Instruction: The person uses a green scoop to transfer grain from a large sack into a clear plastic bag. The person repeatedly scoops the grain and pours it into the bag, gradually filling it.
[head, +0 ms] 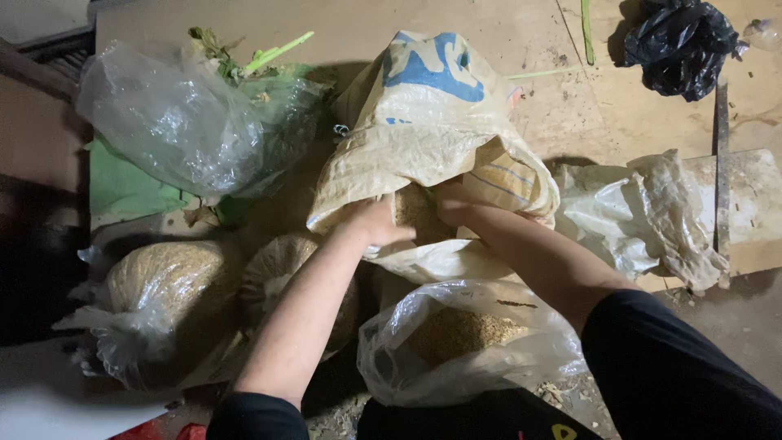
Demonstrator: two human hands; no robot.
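Where we kneel, a crinkled clear plastic bag [456,342] of pale grain slumps nearest us. Beyond it, both our forearms stretch forward into the mouth of a coarse woven sack [423,130]. Our left hand [376,220] curls around its lower lip; our right hand [450,204] reaches inside, fingers hidden, so we cannot tell their grip.

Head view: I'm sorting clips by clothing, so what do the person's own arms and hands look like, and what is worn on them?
Both forearms are bare. Dark, black-looking sleeves are pushed up to about the elbows. The left hand and right hand show no gloves, and no watch or bracelet shows at the wrists. Rings cannot be judged, since the fingers are partly hidden.
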